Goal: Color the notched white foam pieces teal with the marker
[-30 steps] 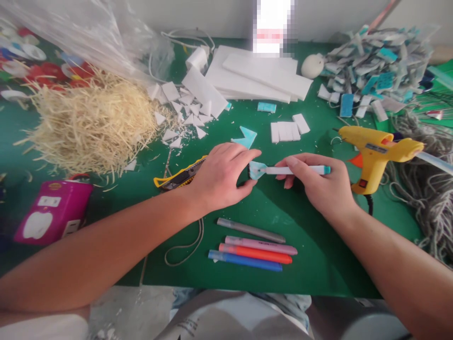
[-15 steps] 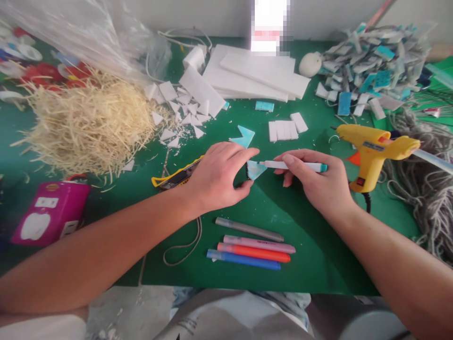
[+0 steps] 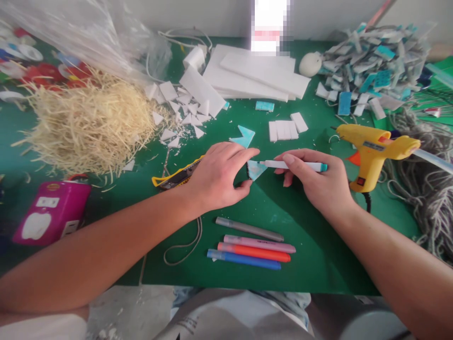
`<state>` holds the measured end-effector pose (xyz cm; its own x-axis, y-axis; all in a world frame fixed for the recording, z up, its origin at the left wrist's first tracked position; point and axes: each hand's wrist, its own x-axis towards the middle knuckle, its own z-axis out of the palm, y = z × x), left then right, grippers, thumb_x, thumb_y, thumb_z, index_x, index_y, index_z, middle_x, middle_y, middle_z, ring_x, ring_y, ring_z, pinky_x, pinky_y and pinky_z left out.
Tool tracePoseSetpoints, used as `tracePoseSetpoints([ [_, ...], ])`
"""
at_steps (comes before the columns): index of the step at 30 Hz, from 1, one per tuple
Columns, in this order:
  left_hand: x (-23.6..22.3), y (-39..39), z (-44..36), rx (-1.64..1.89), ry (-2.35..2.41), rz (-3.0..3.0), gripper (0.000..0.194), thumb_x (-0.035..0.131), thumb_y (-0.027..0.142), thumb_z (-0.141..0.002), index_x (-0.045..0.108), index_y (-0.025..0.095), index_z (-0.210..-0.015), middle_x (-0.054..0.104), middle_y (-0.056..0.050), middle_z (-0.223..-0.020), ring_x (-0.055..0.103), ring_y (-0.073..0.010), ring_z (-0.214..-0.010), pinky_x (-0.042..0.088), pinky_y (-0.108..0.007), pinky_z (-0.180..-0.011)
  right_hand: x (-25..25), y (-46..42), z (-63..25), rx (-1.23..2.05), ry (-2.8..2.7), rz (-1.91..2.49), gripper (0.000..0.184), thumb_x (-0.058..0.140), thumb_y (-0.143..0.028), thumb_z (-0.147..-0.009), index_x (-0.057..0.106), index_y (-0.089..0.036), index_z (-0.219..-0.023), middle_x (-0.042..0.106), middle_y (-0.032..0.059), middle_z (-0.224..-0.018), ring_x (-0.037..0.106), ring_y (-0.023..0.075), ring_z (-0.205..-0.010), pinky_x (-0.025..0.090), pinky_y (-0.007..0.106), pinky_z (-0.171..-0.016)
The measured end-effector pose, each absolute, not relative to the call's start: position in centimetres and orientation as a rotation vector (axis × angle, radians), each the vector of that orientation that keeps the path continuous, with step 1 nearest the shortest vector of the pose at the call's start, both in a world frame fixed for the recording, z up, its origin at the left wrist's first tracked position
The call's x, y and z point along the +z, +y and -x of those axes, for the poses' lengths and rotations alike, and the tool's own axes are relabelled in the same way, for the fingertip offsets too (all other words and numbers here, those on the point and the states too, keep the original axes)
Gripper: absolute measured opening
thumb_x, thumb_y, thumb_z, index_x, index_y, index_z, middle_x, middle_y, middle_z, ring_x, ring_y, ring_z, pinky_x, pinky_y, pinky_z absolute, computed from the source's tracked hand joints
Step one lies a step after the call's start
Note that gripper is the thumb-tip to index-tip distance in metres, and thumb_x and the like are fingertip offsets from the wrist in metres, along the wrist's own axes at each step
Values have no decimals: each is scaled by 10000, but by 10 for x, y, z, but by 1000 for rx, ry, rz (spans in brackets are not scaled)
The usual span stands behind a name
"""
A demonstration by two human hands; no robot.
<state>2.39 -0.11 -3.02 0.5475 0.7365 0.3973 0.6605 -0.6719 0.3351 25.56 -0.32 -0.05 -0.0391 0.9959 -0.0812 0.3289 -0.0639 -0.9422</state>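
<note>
My left hand (image 3: 226, 177) is closed on a small light-blue foam piece (image 3: 257, 171), gripping its left edge between thumb and fingers. Between the fingers of my right hand (image 3: 313, 177) is a white marker (image 3: 278, 164) with a teal end, its tip touching the foam piece's upper edge. Just beyond my left hand lies another light-blue notched foam piece (image 3: 245, 137). A yellow utility knife (image 3: 179, 175) rests partly hidden under the left hand. Nearer to me, grey, pink, orange and blue markers (image 3: 253, 252) lie side by side.
A yellow glue gun (image 3: 370, 151) stands right of my right hand, beside grey yarn (image 3: 432, 189). Foam scraps (image 3: 375, 71) are heaped at the back right. White foam sheets (image 3: 258, 71) lie at the back. Straw (image 3: 88, 123) and a magenta power socket (image 3: 53, 212) are on the left.
Almost nothing differs. Both hands keep their places, with the marker tip still at the upper edge of the foam piece.
</note>
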Motion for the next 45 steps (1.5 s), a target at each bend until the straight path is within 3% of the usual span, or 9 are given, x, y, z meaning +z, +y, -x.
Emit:
tracePoseSetpoints([
  [16,-31,-1,-26,784,1216,-2648,440,601,203,-888,623,106,-1317,728,-123,-1141,692,-284,-1075,564,-440,-968,4,-2,-254,1166,-1480,1462,237,729,-310,-916,802,-248,-699,706,-4,-596,614,132,-502,543,285,-575],
  [20,-31,-1,-26,790,1207,-2664,436,593,196,-888,627,105,-1313,727,-115,-1119,695,-276,-1058,567,-422,-954,2,-2,-254,1101,-1466,1484,173,753,-325,-913,821,-246,-776,732,5,-635,653,148,-558,572,300,-639],
  [33,-31,0,-25,780,1200,-2654,440,604,198,-894,614,109,-1325,719,-118,-1127,692,-282,-1066,569,-441,-967,5,-1,-253,1183,-1448,1464,270,714,-270,-890,781,-239,-630,679,-1,-537,591,128,-452,517,275,-505],
  [40,-30,-1,-25,782,1209,-2651,435,601,198,-895,619,104,-1319,722,-124,-1136,692,-282,-1068,568,-441,-962,3,-2,-252,1118,-1392,1482,179,738,-291,-902,823,-243,-752,737,8,-629,650,132,-535,562,277,-613],
  [45,-31,-1,-25,785,1209,-2652,432,599,200,-896,624,99,-1316,725,-124,-1126,691,-283,-1061,568,-445,-962,5,-3,-252,1189,-1448,1470,268,718,-300,-902,787,-238,-650,692,1,-557,614,132,-477,536,272,-530],
])
